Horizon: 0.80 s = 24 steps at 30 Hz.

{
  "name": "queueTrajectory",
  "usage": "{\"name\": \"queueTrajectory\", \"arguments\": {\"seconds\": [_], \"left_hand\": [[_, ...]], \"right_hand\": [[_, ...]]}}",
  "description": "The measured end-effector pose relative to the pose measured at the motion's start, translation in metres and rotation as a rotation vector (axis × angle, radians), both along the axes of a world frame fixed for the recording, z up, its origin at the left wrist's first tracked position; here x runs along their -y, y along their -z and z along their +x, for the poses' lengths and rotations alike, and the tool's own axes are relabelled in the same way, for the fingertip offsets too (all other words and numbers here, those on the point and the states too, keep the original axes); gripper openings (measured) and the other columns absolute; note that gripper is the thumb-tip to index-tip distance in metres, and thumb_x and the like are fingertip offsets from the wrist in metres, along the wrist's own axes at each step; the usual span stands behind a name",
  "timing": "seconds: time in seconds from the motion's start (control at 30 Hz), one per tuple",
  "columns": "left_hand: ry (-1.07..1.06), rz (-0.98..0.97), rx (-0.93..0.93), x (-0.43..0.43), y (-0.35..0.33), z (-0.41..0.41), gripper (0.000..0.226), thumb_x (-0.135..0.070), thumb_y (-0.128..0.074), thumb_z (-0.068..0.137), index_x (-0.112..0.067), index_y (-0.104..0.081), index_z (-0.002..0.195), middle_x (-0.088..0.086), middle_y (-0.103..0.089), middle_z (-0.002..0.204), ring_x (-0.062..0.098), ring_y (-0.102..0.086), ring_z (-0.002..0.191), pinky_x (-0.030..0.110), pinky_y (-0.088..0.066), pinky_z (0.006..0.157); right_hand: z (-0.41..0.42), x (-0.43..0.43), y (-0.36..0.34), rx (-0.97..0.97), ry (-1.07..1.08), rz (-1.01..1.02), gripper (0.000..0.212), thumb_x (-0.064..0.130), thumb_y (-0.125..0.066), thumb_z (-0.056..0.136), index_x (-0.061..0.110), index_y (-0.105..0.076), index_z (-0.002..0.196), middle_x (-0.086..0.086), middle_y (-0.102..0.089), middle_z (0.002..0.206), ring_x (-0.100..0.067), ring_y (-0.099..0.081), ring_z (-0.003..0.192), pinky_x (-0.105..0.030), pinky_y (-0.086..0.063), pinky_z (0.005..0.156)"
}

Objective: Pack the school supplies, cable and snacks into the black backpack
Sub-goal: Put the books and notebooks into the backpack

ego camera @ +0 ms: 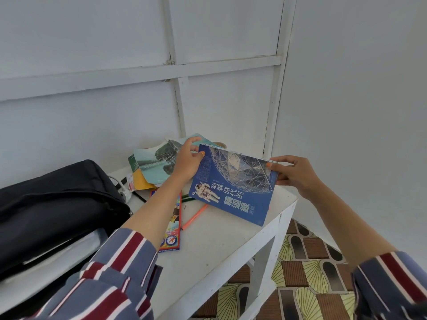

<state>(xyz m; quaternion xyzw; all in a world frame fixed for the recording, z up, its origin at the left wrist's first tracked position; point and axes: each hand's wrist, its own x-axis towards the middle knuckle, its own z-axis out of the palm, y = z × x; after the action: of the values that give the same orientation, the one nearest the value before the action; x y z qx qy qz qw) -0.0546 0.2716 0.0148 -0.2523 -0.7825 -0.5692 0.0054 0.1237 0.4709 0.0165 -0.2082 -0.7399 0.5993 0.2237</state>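
Book [233, 188], blue-covered, is held tilted to the right of the black backpack [57, 204], apart from it. Left hand [187, 162] pinches the corner nearer the backpack, right hand [298, 174] the farther corner. Its long axis runs between them, toward the backpack, so the left hand likely leads.

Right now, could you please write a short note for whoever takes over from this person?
Left hand and right hand both hold the blue book, tilted over the white table.
Black backpack lies at the left; its contents do not show.
On the table: landscape notebooks, coloured pencil box, orange pen, white cable.
Left: pack the book, then the rest.
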Motion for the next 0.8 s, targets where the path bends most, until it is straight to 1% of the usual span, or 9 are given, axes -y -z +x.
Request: {"name": "queueTrajectory", "arguments": {"seconds": [0.17, 0.33, 0.43, 0.5, 0.53, 0.57, 0.63, 0.7, 0.8], "left_hand": [[-0.013, 0.068, -0.011, 0.004, -0.006, 0.001, 0.036, -0.007, -0.052, 0.093, -0.018, -0.048, 0.127, 0.004, -0.052, 0.102, 0.017, -0.054, 0.087, 0.033, -0.049, 0.071], [-0.005, 0.117, -0.083, 0.014, -0.012, 0.003, 0.041, -0.005, -0.057, 0.090, -0.027, -0.047, 0.124, -0.002, -0.053, 0.102, 0.021, -0.053, 0.108, 0.036, -0.047, 0.088], [0.012, 0.262, -0.063, 0.022, -0.021, 0.011, 0.041, -0.002, -0.058, 0.089, -0.026, -0.046, 0.121, -0.002, -0.054, 0.098, 0.012, -0.059, 0.098, 0.024, -0.053, 0.077], [0.013, 0.340, -0.067, 0.027, -0.029, 0.017, 0.038, 0.000, -0.055, 0.090, -0.022, -0.046, 0.120, 0.001, -0.054, 0.099, 0.000, -0.063, 0.081, 0.013, -0.051, 0.062], [0.007, 0.352, -0.081, 0.031, -0.032, 0.019, 0.035, 0.000, -0.055, 0.090, -0.020, -0.047, 0.118, 0.001, -0.053, 0.099, -0.002, -0.063, 0.077, 0.011, -0.051, 0.059], [0.004, 0.355, -0.093, 0.034, -0.034, 0.021, 0.032, 0.000, -0.054, 0.091, -0.018, -0.049, 0.116, 0.000, -0.053, 0.098, -0.001, -0.063, 0.077, 0.012, -0.051, 0.057], [0.001, 0.342, -0.121, 0.041, -0.036, 0.025, 0.023, 0.001, -0.053, 0.091, -0.013, -0.053, 0.109, 0.000, -0.052, 0.098, -0.001, -0.063, 0.076, 0.013, -0.052, 0.058], [-0.007, 0.323, -0.152, 0.049, -0.035, 0.028, 0.019, 0.001, -0.053, 0.091, -0.014, -0.057, 0.102, 0.002, -0.053, 0.105, 0.000, -0.062, 0.080, 0.015, -0.054, 0.064], [-0.029, 0.301, -0.201, 0.064, -0.031, 0.030, 0.027, -0.001, -0.052, 0.092, -0.025, -0.062, 0.099, -0.002, -0.048, 0.105, 0.012, -0.057, 0.092, 0.026, -0.054, 0.078]], "right_hand": [[0.000, 0.003, -0.005, -0.029, -0.010, -0.020, 0.027, 0.018, -0.067, 0.082, -0.001, -0.065, 0.102, -0.013, -0.066, 0.076, -0.015, -0.060, 0.054, -0.019, -0.052, 0.048], [-0.002, 0.002, -0.016, -0.080, -0.001, 0.010, 0.030, 0.019, -0.067, 0.082, -0.008, -0.064, 0.095, -0.012, -0.063, 0.069, -0.007, -0.058, 0.045, -0.017, -0.051, 0.047], [-0.006, -0.001, -0.025, -0.134, 0.044, 0.134, 0.031, 0.025, -0.067, 0.082, -0.004, -0.068, 0.091, -0.011, -0.062, 0.061, -0.009, -0.051, 0.042, -0.017, -0.043, 0.043], [-0.010, 0.000, -0.031, -0.181, 0.056, 0.213, 0.024, 0.028, -0.068, 0.081, 0.005, -0.071, 0.086, -0.025, -0.060, 0.069, -0.020, -0.045, 0.055, -0.025, -0.039, 0.052], [-0.013, 0.001, -0.033, -0.209, 0.052, 0.235, 0.021, 0.027, -0.068, 0.082, 0.007, -0.070, 0.085, -0.025, -0.059, 0.071, -0.020, -0.045, 0.061, -0.027, -0.039, 0.058], [-0.015, 0.003, -0.036, -0.231, 0.042, 0.256, 0.020, 0.026, -0.066, 0.084, 0.006, -0.070, 0.088, -0.018, -0.060, 0.071, -0.016, -0.048, 0.063, -0.026, -0.041, 0.059], [-0.019, 0.010, -0.041, -0.267, 0.010, 0.265, 0.019, 0.021, -0.060, 0.089, 0.004, -0.066, 0.092, -0.001, -0.064, 0.072, -0.005, -0.056, 0.062, -0.019, -0.048, 0.059], [-0.023, 0.020, -0.044, -0.335, -0.036, 0.194, 0.011, 0.017, -0.054, 0.093, 0.012, -0.061, 0.085, 0.009, -0.068, 0.070, -0.003, -0.062, 0.061, -0.019, -0.052, 0.058], [-0.031, 0.036, -0.046, -0.434, -0.076, 0.085, 0.014, 0.015, -0.052, 0.094, 0.018, -0.057, 0.081, 0.014, -0.068, 0.063, -0.001, -0.064, 0.059, -0.019, -0.053, 0.055]]}}
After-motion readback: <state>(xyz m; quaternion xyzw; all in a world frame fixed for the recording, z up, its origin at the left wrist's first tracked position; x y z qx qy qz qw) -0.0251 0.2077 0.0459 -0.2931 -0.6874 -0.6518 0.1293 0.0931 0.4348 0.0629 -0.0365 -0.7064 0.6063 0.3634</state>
